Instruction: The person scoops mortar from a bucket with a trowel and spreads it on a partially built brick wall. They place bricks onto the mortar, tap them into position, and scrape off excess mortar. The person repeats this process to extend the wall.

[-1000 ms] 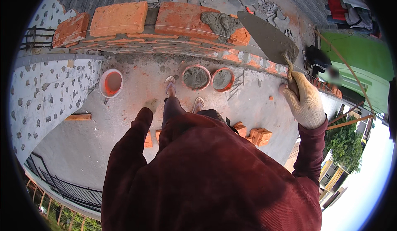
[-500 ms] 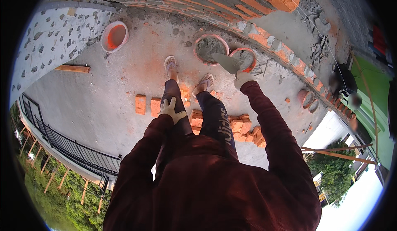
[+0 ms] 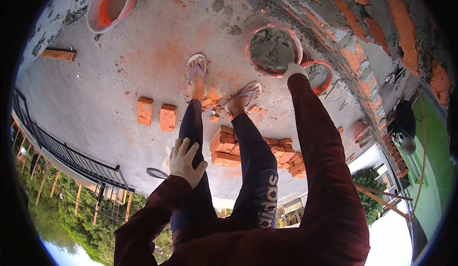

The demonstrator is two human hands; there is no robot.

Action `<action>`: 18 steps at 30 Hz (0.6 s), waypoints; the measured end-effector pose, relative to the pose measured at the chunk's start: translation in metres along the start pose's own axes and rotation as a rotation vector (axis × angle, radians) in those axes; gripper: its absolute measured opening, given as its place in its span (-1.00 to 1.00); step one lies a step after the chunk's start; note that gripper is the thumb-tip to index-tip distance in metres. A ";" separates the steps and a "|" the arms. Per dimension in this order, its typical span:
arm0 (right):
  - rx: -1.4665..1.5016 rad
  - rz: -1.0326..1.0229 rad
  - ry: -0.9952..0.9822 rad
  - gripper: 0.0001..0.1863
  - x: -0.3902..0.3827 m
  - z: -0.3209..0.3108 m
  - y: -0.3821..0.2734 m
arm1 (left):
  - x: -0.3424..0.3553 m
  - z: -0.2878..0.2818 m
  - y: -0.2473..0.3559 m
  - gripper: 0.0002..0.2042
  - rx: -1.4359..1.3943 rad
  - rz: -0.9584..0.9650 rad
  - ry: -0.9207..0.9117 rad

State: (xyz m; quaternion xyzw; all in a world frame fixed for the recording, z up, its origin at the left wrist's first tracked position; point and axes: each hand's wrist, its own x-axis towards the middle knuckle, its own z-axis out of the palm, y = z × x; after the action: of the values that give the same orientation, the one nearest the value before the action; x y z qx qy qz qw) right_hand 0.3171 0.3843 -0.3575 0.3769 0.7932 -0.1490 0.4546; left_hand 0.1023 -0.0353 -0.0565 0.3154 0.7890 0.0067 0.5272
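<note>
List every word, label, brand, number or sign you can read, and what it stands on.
Pale lettering, large, on the right leg of the dark trousers: legible, but not copied out here.
No other readable text: none on the buckets or bricks.

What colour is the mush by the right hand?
Grey: the mush shows best in the head view.

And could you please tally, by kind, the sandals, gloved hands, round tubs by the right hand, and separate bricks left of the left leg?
Sandals: 2
Gloved hands (left hand, right hand): 2
Round tubs: 2
Separate bricks: 2
Total: 8
</note>
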 end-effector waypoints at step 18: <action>1.827 0.092 -0.072 -0.73 -0.027 0.060 -0.079 | 0.001 -0.008 -0.005 -0.38 0.069 0.074 -0.033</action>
State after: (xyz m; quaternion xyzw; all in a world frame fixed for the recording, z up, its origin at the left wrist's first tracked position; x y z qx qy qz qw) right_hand 0.3035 0.2837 -0.3761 0.6162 0.3364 -0.7121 0.0096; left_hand 0.0926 -0.0358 -0.0552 0.3625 0.7676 -0.0060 0.5285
